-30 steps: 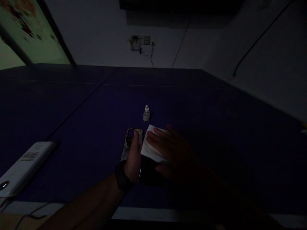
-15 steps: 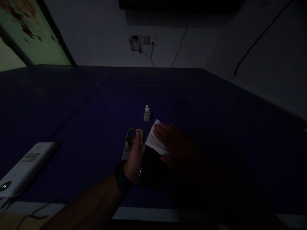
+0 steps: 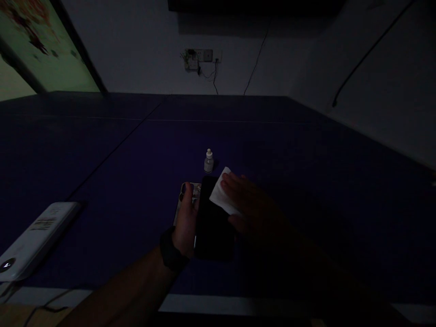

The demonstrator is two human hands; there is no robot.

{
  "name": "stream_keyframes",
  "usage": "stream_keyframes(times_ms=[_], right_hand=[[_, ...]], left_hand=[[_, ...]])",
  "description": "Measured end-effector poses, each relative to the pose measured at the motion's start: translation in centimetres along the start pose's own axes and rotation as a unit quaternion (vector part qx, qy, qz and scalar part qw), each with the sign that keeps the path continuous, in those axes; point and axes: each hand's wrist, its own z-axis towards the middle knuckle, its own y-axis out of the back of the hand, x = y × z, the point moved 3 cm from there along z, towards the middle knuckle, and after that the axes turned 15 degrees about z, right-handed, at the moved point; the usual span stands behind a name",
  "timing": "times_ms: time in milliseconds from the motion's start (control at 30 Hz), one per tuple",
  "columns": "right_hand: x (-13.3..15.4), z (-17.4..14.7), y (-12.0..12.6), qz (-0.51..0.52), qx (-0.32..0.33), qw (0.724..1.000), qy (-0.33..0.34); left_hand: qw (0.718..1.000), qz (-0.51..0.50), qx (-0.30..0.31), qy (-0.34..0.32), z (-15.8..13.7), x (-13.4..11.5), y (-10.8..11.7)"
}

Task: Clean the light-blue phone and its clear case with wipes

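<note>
A dark smartphone (image 3: 214,231) rests in my left hand (image 3: 186,222), which grips it along its left edge with the thumb up; the fingers beneath are hidden. Pressed by my right hand (image 3: 248,204), a folded white cloth (image 3: 220,195) lies over the upper right of the phone's screen. My right fingers are bent over the cloth and partly lost in the dark. Just behind my left thumb, a patterned phone case (image 3: 196,190) lies on the purple-blue surface. Beyond the phone stands a small dropper bottle (image 3: 209,164) with a white top.
A long white device (image 3: 39,238) with a round display lies at the left, a cable (image 3: 44,309) near its lower end. Wall sockets (image 3: 204,55) with wires are at the back. A black cable (image 3: 371,50) hangs along the right wall. The room is dim.
The cloth and my right hand have shifted slightly right, uncovering the phone's upper left screen. My left hand and the phone have moved a little left.
</note>
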Motion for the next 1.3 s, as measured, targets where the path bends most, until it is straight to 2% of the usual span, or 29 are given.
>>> stream_keyframes(times_ms=[100,167,267,333,467,567,700,800,867,967,1033,1067,1133,1233,1300], right_hand=[[0.4,0.0,-0.1,0.033,0.042,0.998,0.044],[0.3,-0.1,0.1,0.04,0.04,0.997,0.055],[-0.1,-0.1,0.4,0.023,0.007,0.999,0.021],[-0.1,0.0,0.2,0.017,0.014,1.0,0.01],[0.4,0.1,-0.1,0.042,0.063,0.995,0.068],[0.1,0.0,0.2,0.04,0.034,0.996,0.067],[-0.5,-0.1,0.2,0.059,-0.054,0.996,0.024],[-0.5,0.0,0.1,0.139,-0.096,0.985,-0.039],[-0.7,0.1,0.3,0.206,-0.137,0.961,-0.128],[-1.2,-0.1,0.6,0.279,-0.215,0.897,-0.267],[-1.3,-0.1,0.7,0.296,-0.251,0.869,-0.307],[-1.2,0.0,0.7,0.296,-0.257,0.867,-0.307],[-0.9,0.2,0.4,0.282,-0.236,0.889,-0.273],[0.1,0.6,-0.2,0.225,-0.173,0.949,-0.137],[0.9,0.7,-0.3,0.167,-0.146,0.975,-0.034]], left_hand=[[1.0,-0.003,-0.028,-0.005,0.2,-0.1,0.1],[0.999,0.0,-0.038,0.006,0.2,-0.1,0.0],[0.999,-0.001,-0.031,0.013,0.2,-0.1,-0.1],[0.999,-0.006,-0.033,0.003,0.2,-0.1,0.1],[0.999,0.004,-0.039,-0.007,0.3,0.2,0.9],[1.0,0.027,-0.013,-0.001,0.3,0.4,1.6],[0.997,0.052,0.052,0.021,0.1,0.6,2.0],[0.996,0.075,0.049,0.027,0.0,0.7,1.8],[0.995,0.093,0.037,0.026,0.0,0.8,1.4],[0.991,0.135,0.021,0.017,0.1,1.3,1.0],[0.984,0.178,0.012,0.025,0.2,1.8,0.8],[0.979,0.2,0.008,0.037,0.3,2.1,0.8],[0.969,0.238,-0.002,0.071,0.4,2.7,0.8],[0.956,0.275,-0.051,0.093,0.4,3.2,1.1],[0.946,0.296,-0.09,0.093,0.4,3.2,1.3]])
